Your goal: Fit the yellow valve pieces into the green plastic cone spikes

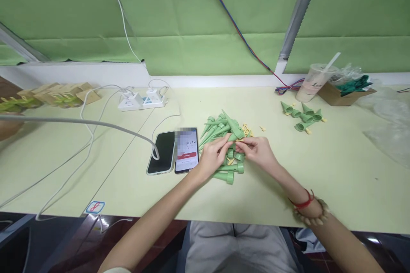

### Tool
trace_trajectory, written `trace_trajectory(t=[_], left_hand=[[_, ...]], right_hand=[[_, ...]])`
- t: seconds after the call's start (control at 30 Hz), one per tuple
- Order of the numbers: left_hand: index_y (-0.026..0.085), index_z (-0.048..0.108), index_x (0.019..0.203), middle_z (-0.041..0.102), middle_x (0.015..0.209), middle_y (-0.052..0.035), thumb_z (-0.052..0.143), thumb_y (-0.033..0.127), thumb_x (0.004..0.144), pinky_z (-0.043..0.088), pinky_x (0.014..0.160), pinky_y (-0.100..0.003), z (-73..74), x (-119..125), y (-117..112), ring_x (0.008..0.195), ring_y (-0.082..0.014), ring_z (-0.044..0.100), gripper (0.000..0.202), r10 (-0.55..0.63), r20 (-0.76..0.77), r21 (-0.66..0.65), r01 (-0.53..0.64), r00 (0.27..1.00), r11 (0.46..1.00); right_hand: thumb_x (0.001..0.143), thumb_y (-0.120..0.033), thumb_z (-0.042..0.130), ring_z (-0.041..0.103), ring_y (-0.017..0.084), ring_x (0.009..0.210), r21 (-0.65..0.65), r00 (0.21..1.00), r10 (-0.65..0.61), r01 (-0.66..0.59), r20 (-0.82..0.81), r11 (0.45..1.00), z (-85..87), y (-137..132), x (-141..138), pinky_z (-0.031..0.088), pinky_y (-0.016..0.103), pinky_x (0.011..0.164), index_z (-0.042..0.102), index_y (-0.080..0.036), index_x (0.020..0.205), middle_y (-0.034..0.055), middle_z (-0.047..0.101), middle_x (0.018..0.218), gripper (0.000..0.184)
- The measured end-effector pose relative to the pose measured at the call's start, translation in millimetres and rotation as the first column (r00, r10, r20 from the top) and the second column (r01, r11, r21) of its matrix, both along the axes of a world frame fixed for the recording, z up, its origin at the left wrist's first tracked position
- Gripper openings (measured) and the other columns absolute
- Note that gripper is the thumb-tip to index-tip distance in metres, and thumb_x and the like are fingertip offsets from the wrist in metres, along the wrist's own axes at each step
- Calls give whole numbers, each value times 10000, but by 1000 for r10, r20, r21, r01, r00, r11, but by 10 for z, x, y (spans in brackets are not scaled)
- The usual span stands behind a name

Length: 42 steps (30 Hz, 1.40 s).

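Observation:
My left hand [212,156] is closed around the wide end of a green plastic spike [233,125], its point tilted up and away. At that wide end my right hand [260,152] pinches a small yellow plastic piece [240,139], mostly covered by the fingertips. Beneath and around both hands lies a pile of similar green spikes [228,176]. Small yellow pieces [246,129] are heaped just behind the hands, with one loose piece [262,128] to their right. Farther right, several green spikes with yellow pieces on them [306,113] form a separate group.
Left of the pile lie a dark-screened phone [162,151] and a lit phone [186,153]. White cables cross the left side from a power strip [142,101]. At the back right stand a drink cup [312,83], a cardboard box [339,95] and plastic bags [389,130]. Another person's hand [11,126] shows far left.

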<state>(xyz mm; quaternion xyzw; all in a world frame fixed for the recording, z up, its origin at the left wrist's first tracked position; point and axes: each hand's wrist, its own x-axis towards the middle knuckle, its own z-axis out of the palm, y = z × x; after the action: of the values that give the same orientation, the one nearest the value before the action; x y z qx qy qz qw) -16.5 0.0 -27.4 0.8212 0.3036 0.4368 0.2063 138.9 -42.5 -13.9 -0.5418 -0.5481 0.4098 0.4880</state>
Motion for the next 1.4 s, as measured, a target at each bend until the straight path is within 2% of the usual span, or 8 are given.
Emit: trace_trajectory(t=[0.17,0.33,0.47,0.67,0.8,0.93,1.13,1.4], left_hand=[[157,608,1065,659,730,-40,425,244,847,480,614,-258,24,14,22,626,-121,583,298,58,42,-136,-52,997,989],[149,615,1060,661,735,-35,433,298,841,475,610,-256,57,28,62,651,-129,586,321,-22,154,-235,59,988,970],[146,611,1068,675,803,-41,440,316,836,480,658,-261,62,23,65,715,-136,602,335,-56,181,-258,102,982,961],[179,607,1069,668,817,-44,456,247,833,469,644,-244,52,-13,35,704,-123,601,289,-66,66,-68,70,996,995],[181,601,1076,654,774,-40,451,257,837,456,613,-249,49,-9,8,677,-125,588,292,-2,-26,-55,1,1000,998],[180,609,1065,621,649,-11,421,262,850,452,578,-245,80,17,0,584,-108,552,297,-11,36,-167,17,999,986],[174,608,1077,671,912,-60,426,326,841,478,748,-290,130,27,11,834,-164,608,334,-95,189,-349,157,977,924],[189,619,1059,660,984,-57,452,353,827,473,771,-291,138,-11,50,893,-168,601,330,-144,215,-320,209,966,924]], right_hand=[[716,-423,603,619,162,648,-30,982,125,-130,-140,991,25,-8,-30,543,310,629,676,-158,746,46,643,683,277],[764,-465,540,603,109,616,-131,739,315,-477,-596,869,121,-21,-5,547,245,566,653,-150,873,30,626,700,352],[720,-399,623,582,72,540,-136,641,313,-550,-701,824,115,-28,11,533,197,540,658,-163,844,-4,620,648,268],[646,-349,682,607,105,566,-173,901,195,-279,-388,944,90,-17,12,522,227,595,686,-147,712,16,657,647,212],[644,-334,670,589,138,559,119,995,-99,96,21,988,44,-19,-28,492,229,550,662,-137,566,9,607,523,212],[664,-359,660,599,137,604,1,996,28,-29,-89,1000,43,2,-15,519,241,559,675,-150,738,26,640,658,222],[744,-405,587,576,95,552,-169,691,312,-534,-652,828,115,-3,21,545,235,520,644,-139,801,2,582,620,278],[706,-288,633,595,79,590,-195,511,203,-620,-836,760,62,-32,58,517,156,485,647,-161,867,24,652,757,205]])
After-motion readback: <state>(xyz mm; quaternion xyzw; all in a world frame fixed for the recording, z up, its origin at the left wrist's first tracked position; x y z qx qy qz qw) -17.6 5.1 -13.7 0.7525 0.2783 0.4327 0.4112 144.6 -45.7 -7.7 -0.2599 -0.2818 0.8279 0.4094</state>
